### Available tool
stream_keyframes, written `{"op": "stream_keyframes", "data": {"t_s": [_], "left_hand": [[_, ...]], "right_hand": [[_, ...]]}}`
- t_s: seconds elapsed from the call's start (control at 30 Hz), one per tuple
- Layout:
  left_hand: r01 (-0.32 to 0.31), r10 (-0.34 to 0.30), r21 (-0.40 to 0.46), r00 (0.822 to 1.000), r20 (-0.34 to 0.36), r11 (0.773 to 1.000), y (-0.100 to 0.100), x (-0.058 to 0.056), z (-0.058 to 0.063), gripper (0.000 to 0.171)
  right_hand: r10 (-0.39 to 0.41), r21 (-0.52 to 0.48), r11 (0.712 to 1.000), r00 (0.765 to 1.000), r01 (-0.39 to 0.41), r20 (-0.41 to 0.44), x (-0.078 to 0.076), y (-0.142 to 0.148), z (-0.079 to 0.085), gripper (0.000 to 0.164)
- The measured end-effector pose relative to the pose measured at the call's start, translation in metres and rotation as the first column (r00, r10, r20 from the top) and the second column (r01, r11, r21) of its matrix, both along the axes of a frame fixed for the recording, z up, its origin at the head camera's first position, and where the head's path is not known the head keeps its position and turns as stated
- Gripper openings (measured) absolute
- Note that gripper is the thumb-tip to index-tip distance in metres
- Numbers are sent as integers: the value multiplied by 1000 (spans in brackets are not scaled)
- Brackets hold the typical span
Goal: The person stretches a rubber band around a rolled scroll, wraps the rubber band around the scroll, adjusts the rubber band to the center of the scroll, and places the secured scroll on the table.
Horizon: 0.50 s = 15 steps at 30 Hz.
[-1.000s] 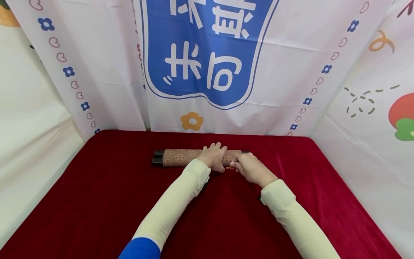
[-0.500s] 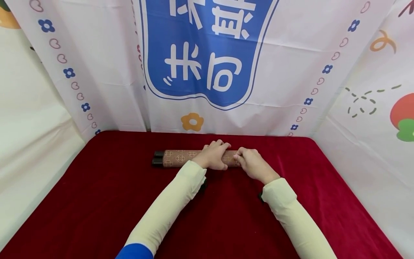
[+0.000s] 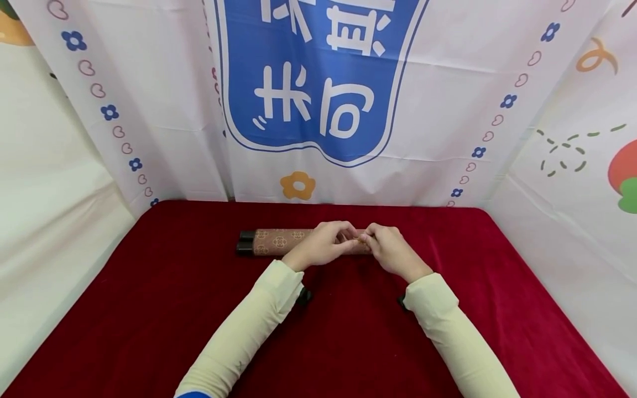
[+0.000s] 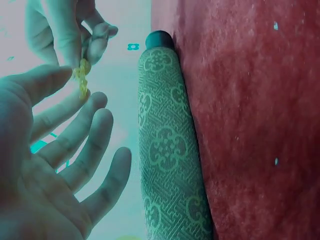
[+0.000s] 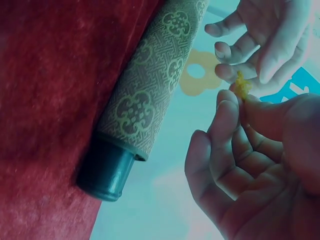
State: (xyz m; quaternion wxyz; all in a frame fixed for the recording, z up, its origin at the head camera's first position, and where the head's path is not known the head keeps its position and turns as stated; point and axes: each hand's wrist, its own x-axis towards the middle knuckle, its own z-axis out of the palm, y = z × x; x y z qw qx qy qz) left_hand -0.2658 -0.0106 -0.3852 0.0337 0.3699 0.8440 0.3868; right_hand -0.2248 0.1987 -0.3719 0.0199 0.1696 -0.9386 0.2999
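A rolled scroll [image 3: 278, 241] in brown patterned cloth lies crosswise on the red cloth. Two dark rod ends [image 3: 246, 243] stick out at its left, and another dark end [image 5: 105, 167] shows in the right wrist view. Above the scroll's right part, my right hand [image 3: 393, 251] pinches a small yellow cord [image 5: 242, 85] between thumb and forefinger, other fingers curled. My left hand [image 3: 323, 243] faces it from the left. In the left wrist view its thumb and forefinger tips are on either side of the cord's loose end, with a gap between them; its other fingers are spread.
A red velvet cloth [image 3: 338, 331] covers the table. White printed curtains [image 3: 438, 110] rise behind it and at both sides. Small black wrist devices [image 3: 304, 296] show under the cuffs.
My left hand has lifted off the top of the scroll and turned towards the right hand, its fingers now at the cord. The right hand has risen slightly, and the scroll lies in place.
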Motion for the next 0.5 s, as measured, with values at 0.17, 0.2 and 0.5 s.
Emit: {"op": "stream_keyframes", "data": {"t_s": [0.17,0.2,0.5], "left_hand": [[-35,37,31,998,-53,999,1,3,-4,11],[-40,42,36,998,-56,999,0,4,-4,9],[-34,36,74,999,-24,997,-11,4,-7,5]], "right_hand": [[13,-6,1000,1000,-13,11,2,-5,0,17],[16,-6,1000,1000,-16,8,3,-5,1,17],[38,-43,998,999,-40,-36,6,0,-2,16]]}}
